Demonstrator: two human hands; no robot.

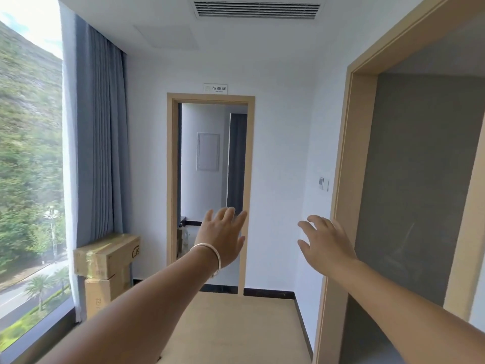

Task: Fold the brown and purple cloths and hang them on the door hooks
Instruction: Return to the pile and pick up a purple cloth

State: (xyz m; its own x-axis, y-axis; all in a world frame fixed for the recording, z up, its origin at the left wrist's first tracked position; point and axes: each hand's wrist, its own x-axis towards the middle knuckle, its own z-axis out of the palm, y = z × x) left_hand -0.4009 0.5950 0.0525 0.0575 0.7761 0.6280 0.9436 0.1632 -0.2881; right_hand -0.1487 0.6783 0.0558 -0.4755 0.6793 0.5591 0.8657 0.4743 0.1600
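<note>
Both my arms reach forward into a small hallway. My left hand (pixel 223 236) is raised with straight spread fingers and holds nothing; a thin bracelet sits on its wrist. My right hand (pixel 324 241) is also out in front, fingers relaxed and slightly bent, empty. Straight ahead is an open doorway (pixel 211 190) with a light wooden frame and a small sign above it. A second, larger wooden door frame (pixel 341 195) stands close on my right. No brown cloth, purple cloth or door hooks are in view.
Two stacked cardboard boxes (pixel 106 269) stand by the left wall under blue-grey curtains (pixel 98 137). A floor-to-ceiling window (pixel 29 166) fills the left side. Light wooden floor (pixel 236 329) runs ahead. A wall switch (pixel 323 183) sits beside the right frame.
</note>
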